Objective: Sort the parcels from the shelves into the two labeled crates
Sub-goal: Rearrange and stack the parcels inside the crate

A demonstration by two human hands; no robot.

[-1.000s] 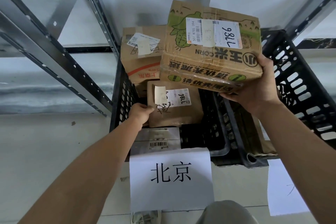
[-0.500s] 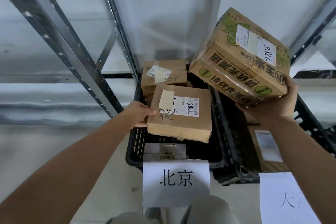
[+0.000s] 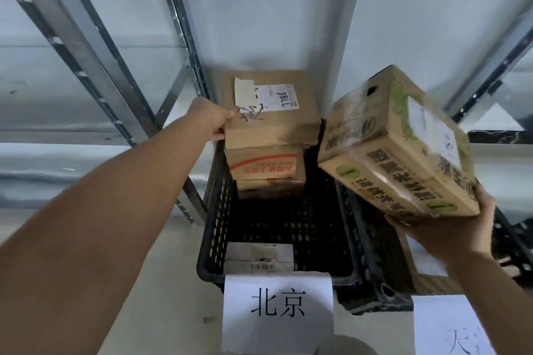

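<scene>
— What stands in the upper left of the frame?

— Grey metal shelf uprights, perforated along their length, running diagonally down toward the centre. A thinner brace crosses between them.

— And on the right?

— Another metal upright slants in from the right edge.

— Behind them?

— A pale wall, with a dark marbled skirting strip at mid-right.

— Below?

— A light floor, with a small dark speck on it at lower centre-left. A grey rounded shape shows at the bottom edge; I cannot tell what it is.
</scene>
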